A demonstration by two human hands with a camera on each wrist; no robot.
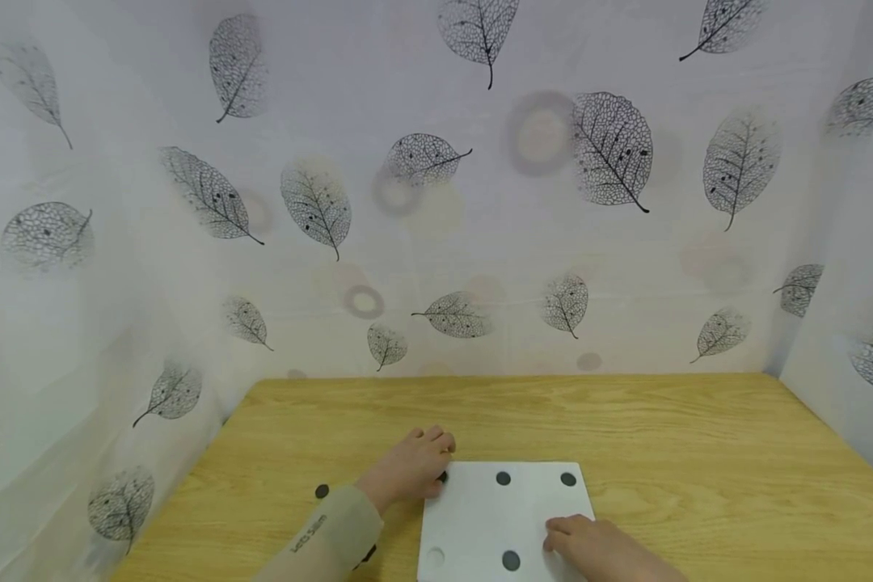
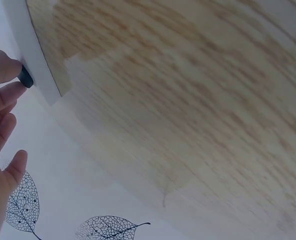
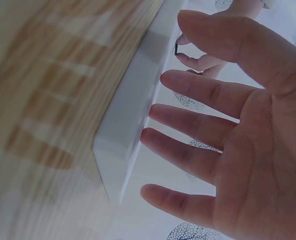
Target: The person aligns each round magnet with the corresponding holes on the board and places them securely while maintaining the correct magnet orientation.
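A white board [image 1: 473, 517] lies on the wooden table, with black discs on it: one at the far middle [image 1: 503, 478], one at the far right corner [image 1: 568, 479], one nearer the front [image 1: 511, 560]. My left hand [image 1: 416, 467] is at the far left corner, pinching a black disc [image 2: 25, 76] between thumb and finger. The disc is on or just over the board; I cannot tell which. My right hand [image 1: 589, 546] is over the board's right side with fingers extended, the fingertips [image 3: 157, 111] at its surface. A round pale recess [image 1: 436, 556] shows at the front left.
A loose black disc [image 1: 322, 491] lies on the table [image 1: 698, 453] left of the board. Another dark piece [image 1: 368, 554] is partly hidden by the left forearm. A white leaf-patterned curtain [image 1: 436, 242] surrounds the table's back and sides.
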